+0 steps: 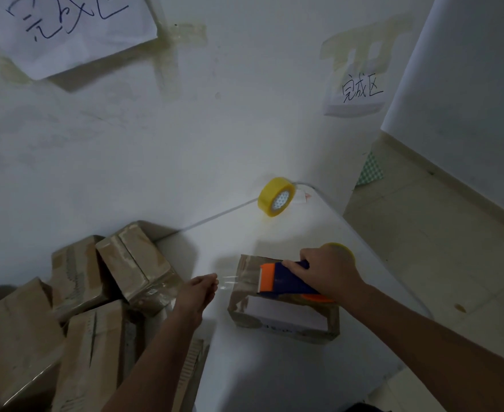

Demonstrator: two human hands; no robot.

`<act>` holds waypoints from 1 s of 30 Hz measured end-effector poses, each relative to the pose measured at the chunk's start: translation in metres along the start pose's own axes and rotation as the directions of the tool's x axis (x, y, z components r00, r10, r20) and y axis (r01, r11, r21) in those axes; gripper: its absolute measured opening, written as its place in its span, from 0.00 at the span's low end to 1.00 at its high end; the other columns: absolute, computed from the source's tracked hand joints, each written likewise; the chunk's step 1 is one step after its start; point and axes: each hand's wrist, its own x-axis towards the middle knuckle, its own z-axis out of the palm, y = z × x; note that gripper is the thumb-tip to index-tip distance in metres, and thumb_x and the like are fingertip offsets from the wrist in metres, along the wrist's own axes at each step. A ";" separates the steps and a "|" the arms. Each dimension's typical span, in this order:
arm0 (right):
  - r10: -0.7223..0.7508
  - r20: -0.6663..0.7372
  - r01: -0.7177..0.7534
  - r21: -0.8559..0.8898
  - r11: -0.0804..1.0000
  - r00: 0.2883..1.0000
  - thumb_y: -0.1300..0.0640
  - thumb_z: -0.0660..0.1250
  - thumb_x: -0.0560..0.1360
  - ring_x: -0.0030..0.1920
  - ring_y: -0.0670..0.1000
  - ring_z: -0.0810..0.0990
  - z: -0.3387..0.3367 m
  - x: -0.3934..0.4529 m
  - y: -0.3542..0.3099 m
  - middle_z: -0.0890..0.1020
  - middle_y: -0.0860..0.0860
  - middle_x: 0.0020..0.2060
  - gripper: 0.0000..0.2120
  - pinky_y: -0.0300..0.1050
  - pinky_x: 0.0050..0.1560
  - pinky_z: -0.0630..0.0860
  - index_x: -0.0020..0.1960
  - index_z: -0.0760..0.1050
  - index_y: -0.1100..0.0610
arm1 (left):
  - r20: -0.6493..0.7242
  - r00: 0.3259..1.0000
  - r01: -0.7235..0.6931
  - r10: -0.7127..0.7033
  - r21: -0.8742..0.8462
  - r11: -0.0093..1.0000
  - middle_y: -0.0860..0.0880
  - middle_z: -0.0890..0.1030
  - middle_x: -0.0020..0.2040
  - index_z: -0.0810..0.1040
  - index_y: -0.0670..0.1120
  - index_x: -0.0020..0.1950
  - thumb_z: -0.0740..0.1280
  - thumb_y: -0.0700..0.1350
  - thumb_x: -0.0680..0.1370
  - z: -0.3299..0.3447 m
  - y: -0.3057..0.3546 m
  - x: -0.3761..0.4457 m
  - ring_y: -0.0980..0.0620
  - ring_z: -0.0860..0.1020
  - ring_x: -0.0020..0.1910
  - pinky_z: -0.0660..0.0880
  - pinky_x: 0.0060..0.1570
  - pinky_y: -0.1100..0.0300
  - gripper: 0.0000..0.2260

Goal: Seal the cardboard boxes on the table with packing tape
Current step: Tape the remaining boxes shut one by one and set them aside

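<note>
Lighting is dim and cool overall, with a brighter patch on the wall (215, 138) at centre. Corners darken markedly. Soft shadows fall left of the cardboard boxes (90, 292). Faint glare shows on the clear tape strip (227, 282). Wide-angle distortion bends lines near the edges. Detail is soft and slightly smeared throughout.

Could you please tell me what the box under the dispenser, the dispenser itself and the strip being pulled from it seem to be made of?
The small brown box looks like matte cardboard, with glossy patches that suggest tape already on it. The blue and orange tape dispenser appears to be smooth moulded plastic, judging by its even colour and soft sheen. The clear strip looks like thin glossy plastic film; it is see-through and catches the light.
</note>
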 end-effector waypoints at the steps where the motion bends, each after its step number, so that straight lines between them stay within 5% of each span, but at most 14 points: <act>1: 0.005 0.001 -0.005 -0.001 1.000 1.000 0.34 0.57 0.77 0.30 0.49 0.71 0.001 0.000 -0.001 0.68 0.48 0.27 0.24 0.44 0.31 0.68 0.35 0.68 0.53 | -0.008 1.000 0.003 -0.003 0.010 1.000 0.45 0.80 0.39 0.80 0.38 0.49 0.69 0.38 0.78 0.003 -0.003 0.002 0.54 0.77 0.37 0.75 0.39 0.65 0.03; 7: 0.014 0.008 -0.014 -0.019 1.000 1.000 0.33 0.56 0.77 0.32 0.51 0.75 0.005 -0.002 -0.001 0.69 0.49 0.27 0.24 0.47 0.33 0.71 0.34 0.65 0.52 | 0.028 0.999 0.037 -0.041 0.122 0.992 0.40 0.84 0.43 0.82 0.36 0.50 0.69 0.37 0.78 0.021 -0.031 0.008 0.45 0.81 0.42 0.79 0.44 0.56 0.05; 11: 0.022 0.017 -0.022 -0.015 1.000 1.000 0.34 0.56 0.77 0.32 0.52 0.75 0.006 -0.002 -0.002 0.69 0.49 0.28 0.24 0.48 0.33 0.72 0.36 0.67 0.53 | 0.051 0.999 -0.024 0.008 0.322 0.946 0.43 0.82 0.44 0.79 0.42 0.50 0.67 0.43 0.80 0.029 -0.033 0.007 0.47 0.80 0.41 0.74 0.35 0.59 0.05; 14: 0.029 0.017 -0.029 -0.011 1.000 0.999 0.34 0.56 0.77 0.33 0.52 0.75 0.006 -0.003 -0.004 0.69 0.50 0.28 0.24 0.48 0.34 0.73 0.35 0.66 0.53 | 0.081 0.996 -0.008 -0.032 0.456 0.890 0.44 0.77 0.44 0.75 0.38 0.54 0.71 0.55 0.75 0.017 -0.040 0.017 0.51 0.75 0.36 0.72 0.30 0.62 0.21; 17: 0.032 0.004 -0.032 -0.032 0.999 0.999 0.33 0.55 0.77 0.33 0.52 0.75 0.007 -0.005 -0.003 0.69 0.49 0.29 0.24 0.47 0.33 0.72 0.37 0.68 0.53 | 0.033 0.999 -0.026 0.006 0.624 0.781 0.40 0.78 0.56 0.74 0.39 0.61 0.69 0.52 0.78 0.007 -0.045 0.021 0.45 0.79 0.48 0.78 0.45 0.54 0.19; 19: 0.035 -0.002 -0.035 -0.034 0.999 0.999 0.33 0.55 0.77 0.33 0.52 0.75 0.008 -0.005 -0.003 0.69 0.49 0.29 0.25 0.46 0.33 0.71 0.39 0.70 0.54 | 0.052 0.994 -0.109 0.097 0.583 0.805 0.41 0.81 0.58 0.77 0.41 0.61 0.64 0.48 0.82 0.008 -0.040 0.009 0.46 0.80 0.53 0.77 0.56 0.50 0.13; 23: 0.030 0.006 -0.030 -0.018 0.999 1.000 0.34 0.55 0.77 0.34 0.52 0.76 0.007 -0.001 -0.004 0.72 0.50 0.31 0.25 0.48 0.35 0.73 0.39 0.71 0.55 | 0.200 0.963 -0.244 0.181 0.359 0.901 0.48 0.83 0.56 0.80 0.47 0.61 0.55 0.48 0.86 0.019 -0.020 -0.024 0.53 0.81 0.55 0.76 0.58 0.57 0.16; 26: 0.022 -0.003 -0.022 -0.007 1.000 1.000 0.34 0.56 0.77 0.34 0.52 0.76 0.008 -0.001 -0.004 0.71 0.50 0.30 0.24 0.48 0.35 0.74 0.38 0.70 0.55 | 0.271 0.925 -0.372 0.265 0.514 0.773 0.54 0.80 0.56 0.76 0.56 0.62 0.50 0.49 0.86 0.030 -0.020 -0.047 0.58 0.78 0.51 0.73 0.49 0.66 0.15; 30: 0.018 0.004 -0.018 -0.005 1.000 1.000 0.35 0.56 0.78 0.33 0.52 0.76 0.011 0.000 -0.004 0.71 0.50 0.29 0.24 0.49 0.35 0.74 0.37 0.68 0.55 | 0.305 0.922 -0.378 0.239 0.577 0.724 0.54 0.72 0.61 0.68 0.52 0.74 0.46 0.53 0.86 0.038 -0.026 -0.062 0.57 0.70 0.60 0.63 0.57 0.65 0.21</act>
